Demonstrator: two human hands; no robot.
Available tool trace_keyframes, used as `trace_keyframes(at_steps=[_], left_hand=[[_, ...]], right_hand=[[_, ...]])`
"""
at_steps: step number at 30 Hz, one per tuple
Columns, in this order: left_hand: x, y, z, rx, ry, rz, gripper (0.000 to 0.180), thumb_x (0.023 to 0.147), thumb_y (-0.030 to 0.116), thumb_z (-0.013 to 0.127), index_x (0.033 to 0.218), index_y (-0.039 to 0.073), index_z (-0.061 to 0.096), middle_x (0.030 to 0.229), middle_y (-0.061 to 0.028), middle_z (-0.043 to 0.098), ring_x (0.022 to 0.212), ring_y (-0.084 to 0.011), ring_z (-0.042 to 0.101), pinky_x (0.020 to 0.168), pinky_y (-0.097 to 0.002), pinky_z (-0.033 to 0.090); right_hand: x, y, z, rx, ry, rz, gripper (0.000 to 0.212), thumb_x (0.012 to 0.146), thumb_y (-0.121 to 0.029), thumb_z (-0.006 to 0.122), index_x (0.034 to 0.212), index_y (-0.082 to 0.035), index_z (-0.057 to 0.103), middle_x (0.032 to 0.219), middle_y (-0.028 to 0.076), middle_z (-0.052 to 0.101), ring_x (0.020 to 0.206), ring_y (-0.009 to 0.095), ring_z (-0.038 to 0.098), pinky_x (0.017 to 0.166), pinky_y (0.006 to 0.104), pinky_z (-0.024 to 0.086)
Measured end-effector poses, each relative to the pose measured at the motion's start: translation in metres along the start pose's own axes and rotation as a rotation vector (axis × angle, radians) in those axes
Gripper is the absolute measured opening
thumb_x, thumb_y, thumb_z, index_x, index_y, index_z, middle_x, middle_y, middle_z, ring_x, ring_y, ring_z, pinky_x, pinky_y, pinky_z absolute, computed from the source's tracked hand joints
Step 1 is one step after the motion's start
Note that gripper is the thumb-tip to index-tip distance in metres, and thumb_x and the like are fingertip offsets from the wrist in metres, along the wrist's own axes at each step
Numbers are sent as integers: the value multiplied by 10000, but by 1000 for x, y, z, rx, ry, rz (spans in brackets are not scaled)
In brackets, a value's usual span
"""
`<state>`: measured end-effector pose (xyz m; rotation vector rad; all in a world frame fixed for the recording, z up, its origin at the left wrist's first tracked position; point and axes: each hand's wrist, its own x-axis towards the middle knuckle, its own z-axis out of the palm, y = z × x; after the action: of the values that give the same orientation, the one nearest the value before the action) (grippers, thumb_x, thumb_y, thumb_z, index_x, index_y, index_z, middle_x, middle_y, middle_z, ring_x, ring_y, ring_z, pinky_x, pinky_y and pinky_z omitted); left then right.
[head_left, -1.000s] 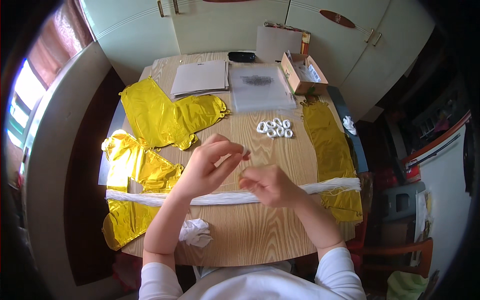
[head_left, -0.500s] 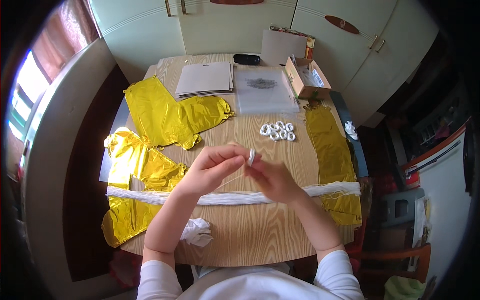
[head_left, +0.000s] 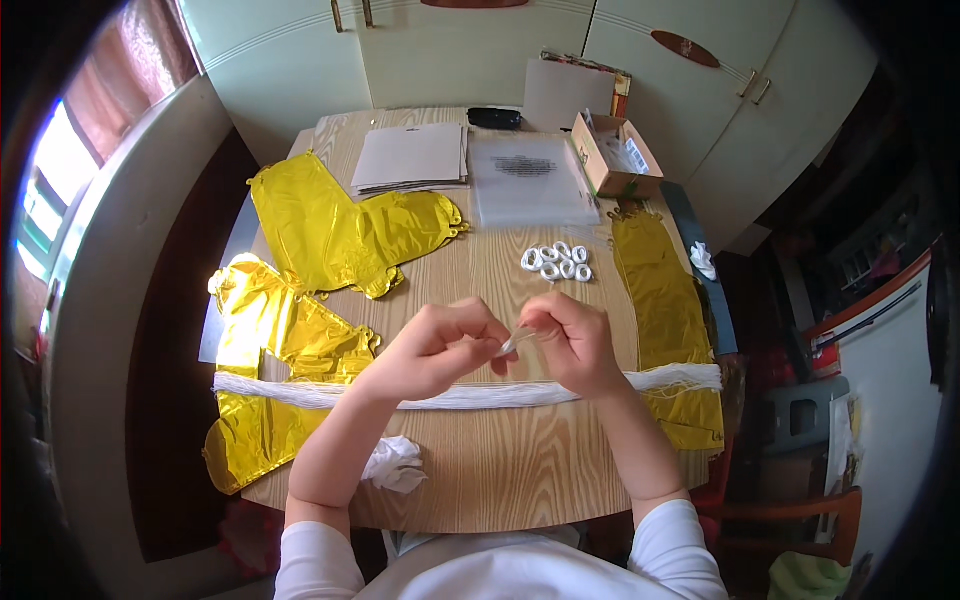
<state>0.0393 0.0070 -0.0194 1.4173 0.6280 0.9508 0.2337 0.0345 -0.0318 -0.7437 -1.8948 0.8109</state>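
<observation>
Above the middle of the table, my left hand pinches a small coil of white string between thumb and fingers. Close on its right, my right hand is closed in a pinch at the coil, apparently on the string's loose end. Beneath both wrists a long hank of white string stretches across the table from left to right. Several finished-looking white string coils lie together beyond my hands.
Yellow foil balloons lie flat at the left and right. Farther back are grey cards, clear plastic bags, a black case and a cardboard box. Crumpled white tissue sits near the front edge.
My right hand, blurred before, has turned upward and moved slightly right, now pinching at the string. The coil in my left hand has come lower and tilted.
</observation>
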Motion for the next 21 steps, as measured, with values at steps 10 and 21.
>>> trace_keyframes(at_steps=[10, 21], left_hand=[[1, 2, 4, 360, 109, 138, 130, 865, 27, 518, 906, -12, 634, 809, -74, 629, 773, -141, 538, 742, -253, 425], [2, 2, 10, 651, 263, 195, 121, 806, 50, 583, 890, -7, 649, 750, -66, 599, 695, -138, 535, 632, -269, 436]], right_hand=[[-1, -4, 5, -142, 66, -168, 70, 865, -123, 550, 858, -56, 568, 661, 59, 604, 541, 181, 593, 476, 292, 451], [1, -9, 6, -177, 189, -296, 55, 788, -57, 627, 839, -56, 605, 598, 18, 544, 517, 137, 528, 477, 267, 416]])
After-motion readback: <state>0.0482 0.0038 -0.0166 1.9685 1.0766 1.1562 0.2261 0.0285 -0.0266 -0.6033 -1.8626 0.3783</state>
